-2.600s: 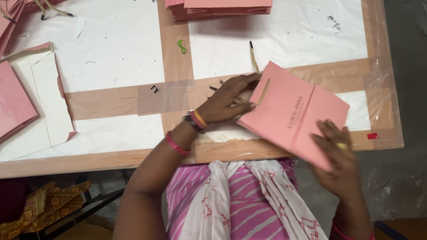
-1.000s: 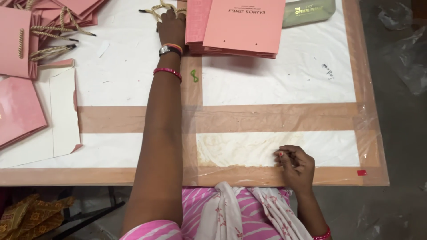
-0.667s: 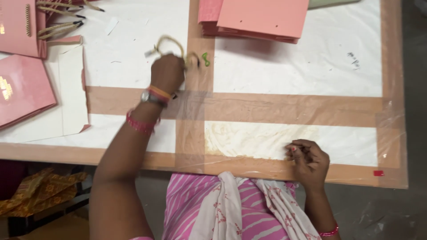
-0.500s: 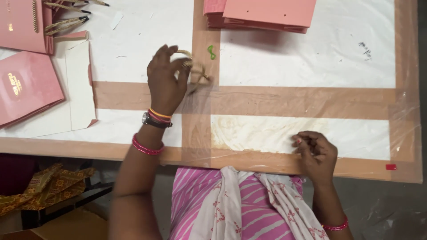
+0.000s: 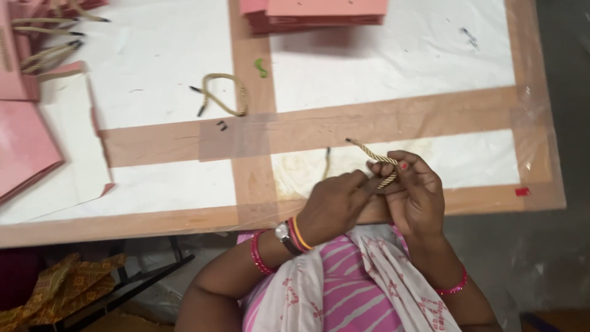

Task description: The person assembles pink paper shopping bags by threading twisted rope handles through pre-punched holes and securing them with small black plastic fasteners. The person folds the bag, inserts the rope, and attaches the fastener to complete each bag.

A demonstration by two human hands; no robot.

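Head view: the worktable (image 5: 184, 216), a white surface crossed by brown tape bands, serves as the landmark. At its far edge, right of the vertical tape band, lies a stack of flat pink paper bags (image 5: 316, 12); printing on them is not legible. At the table's left edge lie further pink bags (image 5: 21, 150) beside a white sheet, with a bundle of beige cord handles (image 5: 46, 52) above them near the far left corner. A loose cord handle (image 5: 222, 92), beige with dark tips, lies curled on the white surface just left of the vertical band; a small green scrap (image 5: 262, 67) rests on that band. A small red tab (image 5: 523, 191) sits at the table's near right edge. The twisted beige cord (image 5: 381, 165) is at the near edge, right of the vertical band, one dark tip pointing up and left. The left hand (image 5: 335, 206) and right hand (image 5: 415, 193) meet there, both pinched narrow on the cord, fingers touching. Compared with 0.5 s ago, the left hand has come from the tape crossing to the right hand, and one cord handle now lies alone on the white surface.
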